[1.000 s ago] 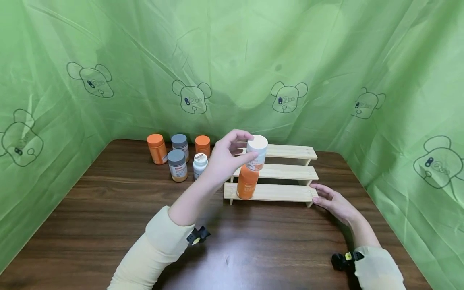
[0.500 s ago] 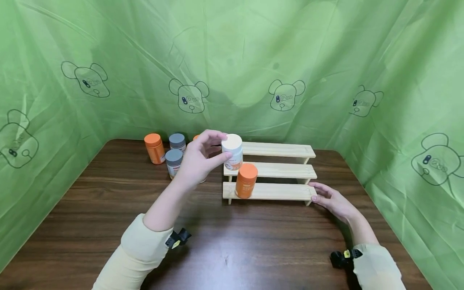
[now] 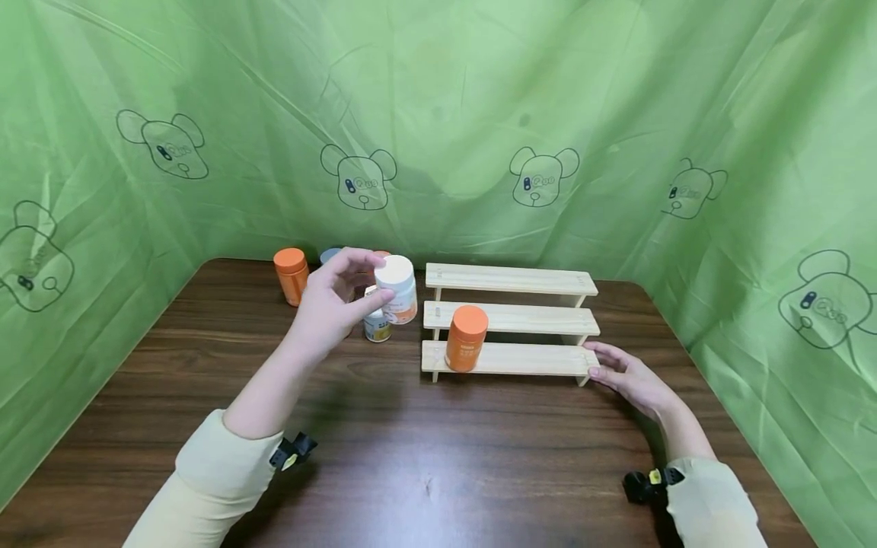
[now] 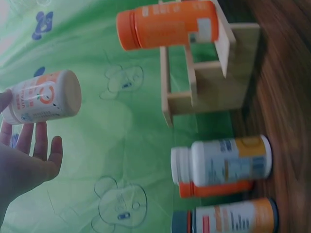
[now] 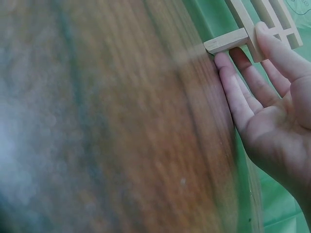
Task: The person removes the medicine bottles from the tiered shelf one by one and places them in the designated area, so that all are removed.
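My left hand (image 3: 325, 304) holds a white pill bottle (image 3: 400, 293) between thumb and fingers, above the table and left of a three-step wooden rack (image 3: 541, 361). Orange print and letters show on that bottle in the left wrist view. An orange bottle (image 3: 467, 339) stands upright at the left end of the rack's lowest step. My right hand (image 3: 633, 384) grips the right end of that step, thumb on the board and fingers by the leg (image 5: 226, 41). Just behind the held bottle, a smaller white bottle (image 3: 377, 327) stands on the table, partly covered.
Left of the rack stand another orange bottle (image 3: 292, 278) and a grey-capped bottle (image 3: 330, 254) mostly behind my left hand. A dark-capped bottle (image 4: 238, 218) shows low in the left wrist view. Green curtain (image 3: 452, 137) closes off the back and sides of the brown table (image 3: 438, 457).
My left hand has carried the white bottle leftward, from above the rack to beside the small white bottle. The right hand stays at the rack's end.
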